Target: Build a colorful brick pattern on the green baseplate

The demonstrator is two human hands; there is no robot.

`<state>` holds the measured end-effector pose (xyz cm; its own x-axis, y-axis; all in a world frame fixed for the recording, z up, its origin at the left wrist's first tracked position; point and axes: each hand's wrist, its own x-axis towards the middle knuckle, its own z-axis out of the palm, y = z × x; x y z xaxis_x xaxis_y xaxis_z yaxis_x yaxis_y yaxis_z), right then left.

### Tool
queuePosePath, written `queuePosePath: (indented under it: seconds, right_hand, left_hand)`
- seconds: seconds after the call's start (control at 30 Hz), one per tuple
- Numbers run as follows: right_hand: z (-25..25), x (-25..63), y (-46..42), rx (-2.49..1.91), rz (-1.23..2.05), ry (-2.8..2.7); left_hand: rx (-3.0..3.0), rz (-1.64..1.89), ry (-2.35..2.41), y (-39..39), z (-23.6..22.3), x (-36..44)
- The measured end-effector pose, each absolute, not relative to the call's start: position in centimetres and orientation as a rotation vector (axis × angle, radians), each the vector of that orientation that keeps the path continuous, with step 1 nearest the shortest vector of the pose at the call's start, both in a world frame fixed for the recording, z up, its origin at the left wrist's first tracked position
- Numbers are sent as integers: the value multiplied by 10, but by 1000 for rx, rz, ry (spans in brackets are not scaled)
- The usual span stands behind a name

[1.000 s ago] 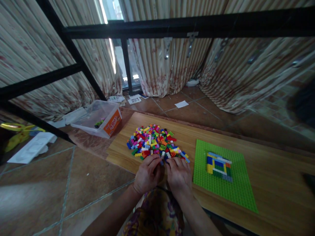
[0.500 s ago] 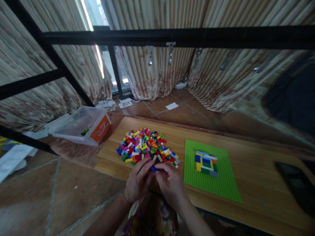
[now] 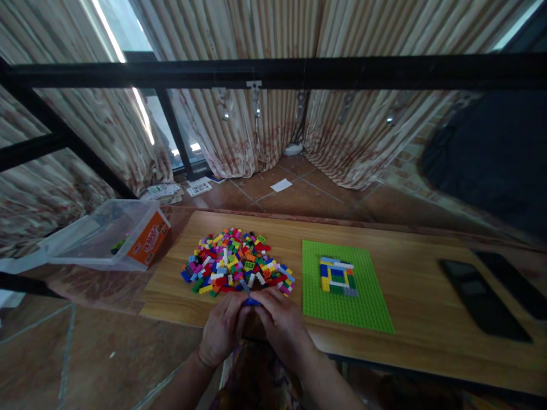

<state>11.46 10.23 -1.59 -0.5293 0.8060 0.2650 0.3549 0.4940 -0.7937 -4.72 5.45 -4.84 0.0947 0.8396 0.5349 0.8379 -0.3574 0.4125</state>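
Just nearside of the pile, holds a blue brick in a nearly closed pinch between left hand and right hand, and could lose it into the pile through uneven pressure or a slip.

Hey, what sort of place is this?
Probably a room in a home: long striped cloth curtains, a brown tiled floor, and multicoloured plastic building bricks heaped on a long brown wooden table.
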Motion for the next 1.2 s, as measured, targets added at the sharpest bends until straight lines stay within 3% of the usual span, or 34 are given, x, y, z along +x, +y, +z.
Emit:
queuePosePath:
  seconds: [0.37,0.63,0.9,1.2]
  right_hand:
    - [-24,129,102,-962,829,-2218]
    - [-12,175,105,-987,872,-2128]
    - [-22,259,183,-1303,172,-2139]
    - [-41,261,209,-1382,8,-2218]
  left_hand:
    - [2317,1131,1777,54,-40,-43]
    - [2131,1195,1756,61,-29,8]
    - [1745,1055,1746,133,-9,73]
    - [1499,846,1732,196,-16,101]
